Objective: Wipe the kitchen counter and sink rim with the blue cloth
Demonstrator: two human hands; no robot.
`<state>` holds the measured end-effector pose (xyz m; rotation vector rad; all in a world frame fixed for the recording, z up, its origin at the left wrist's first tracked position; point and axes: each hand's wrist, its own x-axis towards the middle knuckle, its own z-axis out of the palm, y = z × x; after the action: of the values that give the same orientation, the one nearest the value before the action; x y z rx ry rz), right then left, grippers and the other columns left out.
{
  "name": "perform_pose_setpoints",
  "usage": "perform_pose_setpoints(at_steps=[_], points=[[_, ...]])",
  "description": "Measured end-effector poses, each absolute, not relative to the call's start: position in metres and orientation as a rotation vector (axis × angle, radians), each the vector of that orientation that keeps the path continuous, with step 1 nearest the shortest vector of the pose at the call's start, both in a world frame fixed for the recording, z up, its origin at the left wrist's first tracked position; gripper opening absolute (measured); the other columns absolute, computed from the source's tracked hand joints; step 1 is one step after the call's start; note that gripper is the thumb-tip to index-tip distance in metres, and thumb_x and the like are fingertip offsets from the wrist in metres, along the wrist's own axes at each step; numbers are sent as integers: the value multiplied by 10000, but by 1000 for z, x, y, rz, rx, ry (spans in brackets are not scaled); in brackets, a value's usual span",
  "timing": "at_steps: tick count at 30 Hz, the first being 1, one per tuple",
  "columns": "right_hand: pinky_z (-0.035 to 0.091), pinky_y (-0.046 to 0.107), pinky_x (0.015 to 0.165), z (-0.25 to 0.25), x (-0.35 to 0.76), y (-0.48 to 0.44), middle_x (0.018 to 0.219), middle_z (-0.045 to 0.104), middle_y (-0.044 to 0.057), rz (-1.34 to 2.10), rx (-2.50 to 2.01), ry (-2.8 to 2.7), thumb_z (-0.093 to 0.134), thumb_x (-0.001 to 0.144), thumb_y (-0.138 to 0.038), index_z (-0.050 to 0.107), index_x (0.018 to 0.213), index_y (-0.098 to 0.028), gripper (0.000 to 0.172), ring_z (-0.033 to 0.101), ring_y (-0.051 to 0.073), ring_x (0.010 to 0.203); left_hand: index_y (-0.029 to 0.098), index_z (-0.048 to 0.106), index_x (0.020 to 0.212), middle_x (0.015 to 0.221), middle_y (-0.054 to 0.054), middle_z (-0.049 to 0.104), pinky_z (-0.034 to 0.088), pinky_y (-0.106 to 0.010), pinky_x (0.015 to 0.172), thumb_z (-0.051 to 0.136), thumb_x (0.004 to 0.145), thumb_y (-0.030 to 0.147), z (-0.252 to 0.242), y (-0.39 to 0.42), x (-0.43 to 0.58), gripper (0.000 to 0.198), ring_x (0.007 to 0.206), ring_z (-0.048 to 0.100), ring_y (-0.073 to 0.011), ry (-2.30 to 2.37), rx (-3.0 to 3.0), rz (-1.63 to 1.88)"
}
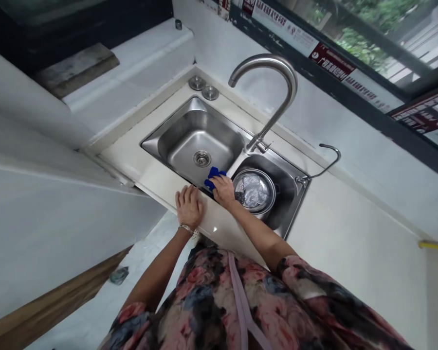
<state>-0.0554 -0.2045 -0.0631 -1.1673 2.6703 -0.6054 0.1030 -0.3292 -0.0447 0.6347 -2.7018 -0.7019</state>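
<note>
A blue cloth (213, 176) is bunched under the fingers of my right hand (223, 190), at the near edge of the left basin (182, 146) of a steel double sink. My left hand (189, 206) lies flat on the front edge of the pale countertop (156, 177), fingers stretched out and holding nothing. In the right basin (288, 189) sits a round metal pot (273, 192) with a perforated strainer and something clear and shiny in it, close to my right wrist. The left basin's drain (202, 159) shows beyond the cloth.
A tall curved faucet (290, 82) rises behind the sink, its spout over the left basin. To its right stands a thin small tap (328, 160). Two metal drain strainers (203, 87) rest at the back left corner. A window frame (314, 58) runs along the wall.
</note>
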Motion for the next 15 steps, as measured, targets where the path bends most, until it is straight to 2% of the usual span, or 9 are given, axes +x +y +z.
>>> perform_pose_setpoints(at_steps=[6,11,15], points=[[317,480,1255,-65,-29,-184,1522,614,48,-743,-1181,2566,502,837,-110,674,1392,-232,594,477,275,1441,119,611,1436,1559,-167,568,168,-584,1334,461,939,251,-44,-328,99,537,1539,402,-331,-2681,680,-751],[367,418,1244,-62,-9,-158,1480,646,93,-786,-1138,2568,456,817,-84,665,1400,-168,625,549,234,1385,120,625,1419,1546,-168,579,172,-580,1332,453,938,248,-40,-327,98,527,1532,408,-326,-2662,674,-752],[459,442,1154,-45,10,-102,1413,683,115,-774,-1094,2626,426,854,-105,669,1384,-169,587,600,247,1312,123,625,1419,1532,-183,587,184,-605,1318,460,927,245,-38,-328,99,533,1529,410,-332,-2646,664,-786]])
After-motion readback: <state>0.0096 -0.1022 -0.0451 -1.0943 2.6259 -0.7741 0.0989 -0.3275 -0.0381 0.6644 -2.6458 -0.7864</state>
